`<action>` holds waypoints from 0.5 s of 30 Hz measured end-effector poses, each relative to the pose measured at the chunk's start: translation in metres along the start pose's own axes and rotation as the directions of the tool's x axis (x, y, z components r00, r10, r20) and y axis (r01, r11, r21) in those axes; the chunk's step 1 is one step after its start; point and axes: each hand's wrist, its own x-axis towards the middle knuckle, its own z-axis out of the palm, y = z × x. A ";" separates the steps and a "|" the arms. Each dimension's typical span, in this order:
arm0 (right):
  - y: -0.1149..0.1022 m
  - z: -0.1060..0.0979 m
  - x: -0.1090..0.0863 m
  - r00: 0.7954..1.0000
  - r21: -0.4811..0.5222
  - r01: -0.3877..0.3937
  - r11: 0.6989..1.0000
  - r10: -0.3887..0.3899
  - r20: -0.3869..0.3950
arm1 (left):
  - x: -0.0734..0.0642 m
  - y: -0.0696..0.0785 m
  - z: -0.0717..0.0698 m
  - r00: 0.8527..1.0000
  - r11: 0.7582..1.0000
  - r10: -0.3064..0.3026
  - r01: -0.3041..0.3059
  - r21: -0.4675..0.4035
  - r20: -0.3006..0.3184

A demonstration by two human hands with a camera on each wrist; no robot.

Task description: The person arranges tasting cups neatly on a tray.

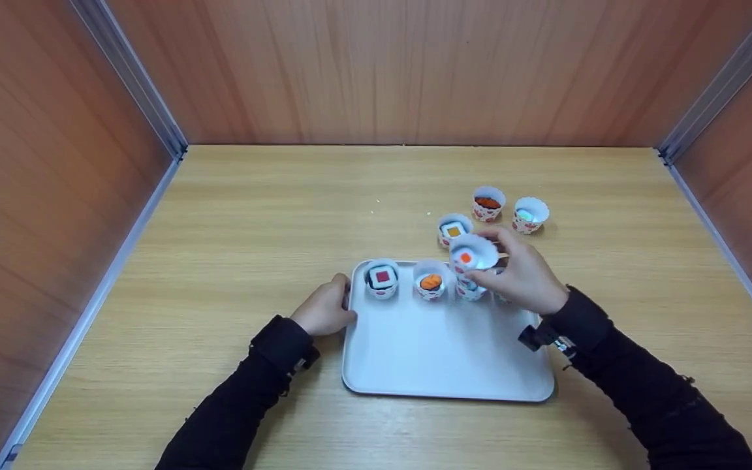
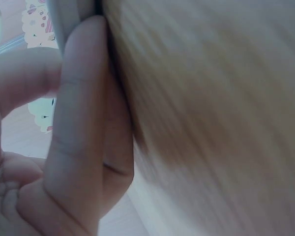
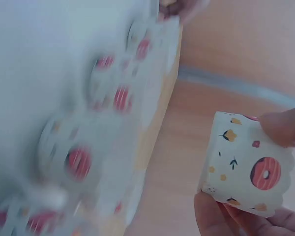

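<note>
My right hand [image 1: 525, 273] pinches a paper baking cup [image 1: 475, 251] between thumb and fingers, lifted over the back edge of the white tray [image 1: 448, 352]. Inside that cup is a small white piece with an orange-red spot; its side, in the right wrist view, carries a doughnut print [image 3: 265, 173]. My left hand [image 1: 325, 307] holds the tray's left edge, its fingers [image 2: 81, 98] against the rim. Along the tray's back stand a cup with a white-and-dark-red square [image 1: 382, 277], a cup with an orange piece [image 1: 430, 282], and others partly hidden by the right hand.
Behind the tray, on the wooden table [image 1: 271, 215], stand a cup with a white-and-yellow square [image 1: 454, 230], a cup with a brownish-red piece [image 1: 487, 203] and a cup with a pale green piece [image 1: 530, 215]. Wood-look panels [image 1: 402, 72] enclose the table's back and sides.
</note>
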 end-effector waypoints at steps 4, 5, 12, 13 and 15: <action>-0.016 0.018 0.000 0.994 0.042 0.093 0.995 -0.096 0.061 | -0.001 -0.001 -0.001 1.000 1.000 0.011 -0.011 -0.012 -0.001; -0.020 0.023 0.000 0.990 0.057 0.113 0.992 -0.118 0.079 | -0.001 -0.001 -0.001 1.000 1.000 0.014 -0.014 -0.014 -0.001; -0.035 0.056 -0.004 0.962 0.067 0.138 0.988 -0.150 0.230 | -0.002 -0.001 0.000 1.000 1.000 0.016 -0.016 -0.013 -0.009; -0.036 0.061 -0.005 0.956 0.056 0.131 0.990 -0.141 0.257 | -0.002 -0.001 0.000 1.000 1.000 0.014 -0.014 -0.011 -0.009; -0.037 0.071 -0.006 0.942 0.040 0.109 0.993 -0.116 0.316 | -0.001 -0.001 0.000 1.000 1.000 0.008 -0.008 -0.007 -0.008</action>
